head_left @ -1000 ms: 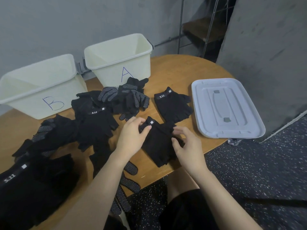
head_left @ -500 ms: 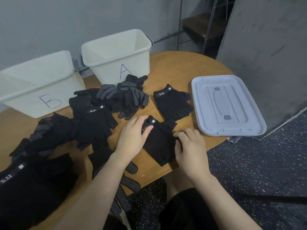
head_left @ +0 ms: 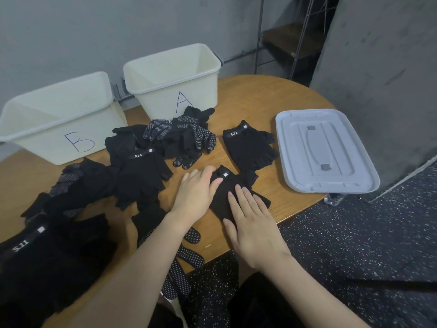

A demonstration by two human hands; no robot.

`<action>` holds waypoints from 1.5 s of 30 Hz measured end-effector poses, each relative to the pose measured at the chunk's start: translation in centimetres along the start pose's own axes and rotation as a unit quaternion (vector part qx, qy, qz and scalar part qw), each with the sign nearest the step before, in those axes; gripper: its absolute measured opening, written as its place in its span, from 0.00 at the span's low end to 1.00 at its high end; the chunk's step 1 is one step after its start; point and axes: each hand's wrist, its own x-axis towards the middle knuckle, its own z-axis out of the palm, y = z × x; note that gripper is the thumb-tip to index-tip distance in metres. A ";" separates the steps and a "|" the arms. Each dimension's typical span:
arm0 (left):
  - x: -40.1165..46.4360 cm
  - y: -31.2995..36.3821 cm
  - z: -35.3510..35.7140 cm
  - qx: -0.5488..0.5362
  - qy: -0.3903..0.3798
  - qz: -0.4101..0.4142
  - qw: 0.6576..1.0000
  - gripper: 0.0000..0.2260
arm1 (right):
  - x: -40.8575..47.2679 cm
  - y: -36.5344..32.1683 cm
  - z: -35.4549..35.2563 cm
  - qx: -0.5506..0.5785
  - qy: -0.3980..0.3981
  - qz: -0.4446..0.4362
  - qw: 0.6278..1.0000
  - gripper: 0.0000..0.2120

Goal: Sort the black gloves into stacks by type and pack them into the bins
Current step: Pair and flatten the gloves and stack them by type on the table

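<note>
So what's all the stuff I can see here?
bins: two, cream, back of the table; bin A, bin B.
lid: one, pale grey, right side of table.
fingerless gloves: several, black, one lying alone beside the lid.
dotted gloves: a heap, black with white dots, in front of bin A.
table: one, brown wood, round.
hands: left hand and right hand, flat on one fingerless glove.

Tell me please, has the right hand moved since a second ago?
Yes: the right hand has slid forward onto the fingerless glove, toward bin A.
</note>
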 end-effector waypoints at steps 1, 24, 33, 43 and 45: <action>-0.1 0.0 -0.1 0.004 0.004 -0.002 1.000 0.16 | -0.4 -0.1 0.0 -0.005 0.000 0.006 1.000 0.31; -2.9 0.2 -1.5 0.010 -0.020 -0.033 0.999 0.15 | 2.4 1.7 -1.5 0.027 -0.060 -0.022 0.998 0.37; 0.4 1.2 -3.3 -0.251 -0.131 -0.183 0.941 0.22 | 2.1 1.2 -1.4 0.029 -0.053 0.034 0.998 0.42; 0.6 2.8 -3.6 -0.242 -0.148 -0.150 0.947 0.12 | 2.2 1.4 -1.5 0.042 -0.061 0.036 0.997 0.42; 0.1 3.2 -3.7 -0.218 -0.141 -0.154 0.953 0.15 | 2.2 1.4 -1.4 0.045 -0.056 0.033 0.997 0.41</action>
